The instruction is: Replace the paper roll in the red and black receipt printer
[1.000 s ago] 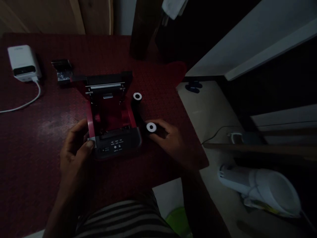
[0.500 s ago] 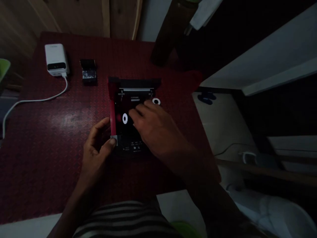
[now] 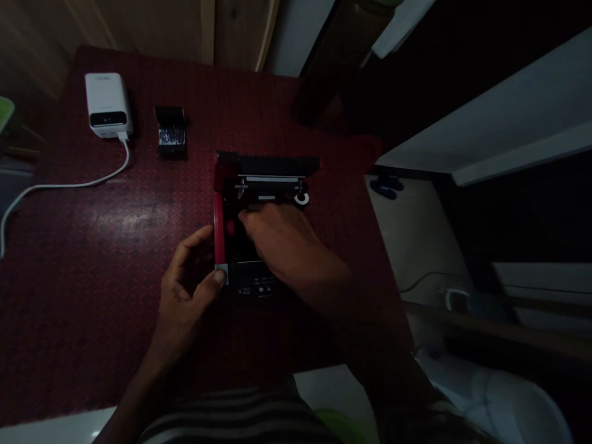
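Observation:
An open red and black printer (image 3: 252, 288), which looks like a small label printer, stands on the dark red table (image 3: 115, 259) with its lid raised at the back. My left hand (image 3: 185, 290) grips its front left corner: the thumb presses the grey corner piece, and the fingers are along the red side wall. Inside the open compartment, my right hand (image 3: 282, 237) has its fingers curled down near the left inner wall. Its fingertips, and whatever they may hold, are hidden. One white ring (image 3: 296, 198) shows at the compartment's right side, beyond my right knuckles.
At the back left lie a white power bank (image 3: 105, 98) with a white cable (image 3: 69, 185) and a small black object (image 3: 172, 145) with a raised flap. A tall dark cylinder (image 3: 333, 61) stands at the back right. Slippers (image 3: 385, 188) lie on the floor beyond the table's right edge.
My right hand has moved left within the compartment, and the second white ring on the left is now out of sight. My left hand keeps its grip on the corner. The view has shifted slightly.

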Motion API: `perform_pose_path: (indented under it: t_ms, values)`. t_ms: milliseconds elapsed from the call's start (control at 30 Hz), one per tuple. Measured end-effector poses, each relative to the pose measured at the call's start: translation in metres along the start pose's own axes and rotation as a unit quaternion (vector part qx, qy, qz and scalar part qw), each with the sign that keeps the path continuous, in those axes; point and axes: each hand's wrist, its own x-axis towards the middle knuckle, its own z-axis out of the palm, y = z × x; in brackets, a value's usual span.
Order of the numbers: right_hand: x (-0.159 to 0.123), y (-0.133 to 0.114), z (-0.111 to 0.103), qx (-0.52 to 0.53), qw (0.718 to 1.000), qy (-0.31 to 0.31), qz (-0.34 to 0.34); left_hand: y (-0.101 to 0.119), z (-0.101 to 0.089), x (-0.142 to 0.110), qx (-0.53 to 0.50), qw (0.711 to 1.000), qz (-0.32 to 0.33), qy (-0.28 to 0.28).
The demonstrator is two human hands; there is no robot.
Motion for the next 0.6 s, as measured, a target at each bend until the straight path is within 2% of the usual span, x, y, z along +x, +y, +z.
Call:
perform_pose_path:
  t_ms: [167,300,467,533,600]
  values:
    - [-0.02,0.018,0.006,0.135,0.987,0.063,-0.055,0.001,0.0,0.0,-0.014,1.0,0.0,-0.003]
    - [-0.042,0.027,0.001,0.23,0.961,0.068,-0.134,0.0,-0.001,0.0,0.004,1.0,-0.004,0.002]
    - [-0.045,0.029,0.004,0.231,0.96,0.065,-0.143,0.003,-0.001,0.0,0.019,1.0,-0.007,0.007]
    - [-0.045,0.03,0.008,0.234,0.956,0.097,-0.15,0.007,0.0,-0.003,0.023,1.0,-0.008,0.007]
    - [-0.049,0.03,0.01,0.238,0.947,0.161,-0.144,0.011,0.003,-0.007,0.039,0.999,-0.004,0.014]
